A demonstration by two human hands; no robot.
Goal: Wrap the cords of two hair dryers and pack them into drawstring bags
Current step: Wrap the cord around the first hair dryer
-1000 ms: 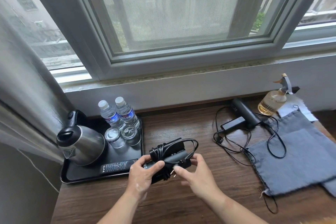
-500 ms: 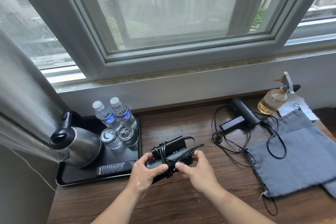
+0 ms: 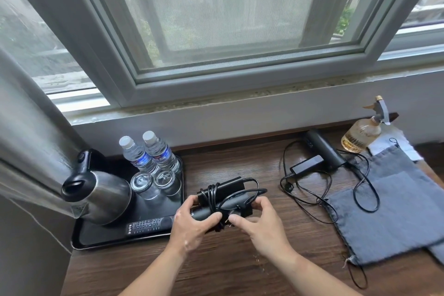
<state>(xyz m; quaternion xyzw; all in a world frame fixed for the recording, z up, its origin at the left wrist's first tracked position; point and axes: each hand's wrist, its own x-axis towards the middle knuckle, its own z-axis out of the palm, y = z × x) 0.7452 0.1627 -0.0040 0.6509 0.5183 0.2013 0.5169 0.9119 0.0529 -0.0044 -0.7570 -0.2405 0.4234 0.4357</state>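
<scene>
My right fingers [image 3: 240,218] are pinching the black plug [image 3: 227,216] at the end of the cord, thumb and forefinger close together right by the prongs. My left fingers [image 3: 206,220] are curled round the black hair dryer [image 3: 228,187], gripping it from the left end. The black cord [image 3: 212,196] goes round the dryer's middle in several tight turns, and one slack loop sticks out to the right before it runs down to the plug.

My left hand [image 3: 192,226] and right hand [image 3: 260,223] face each other just above the dark wooden bench [image 3: 240,259], forearms coming in from the bottom edge. The dryer sits between them, right beside the black plastic tray [image 3: 101,241].

Off to the right, the second black hair dryer [image 3: 324,149] lies by the wall, its cord loose and tangled across the bench. Part of that cord lies on the grey cloth drawstring bag [image 3: 394,204], which is flat on the bench. The tray holds a steel kettle [image 3: 105,197], two clear water bottles [image 3: 149,154], two upturned glasses [image 3: 153,180] and a remote [image 3: 149,223].
</scene>
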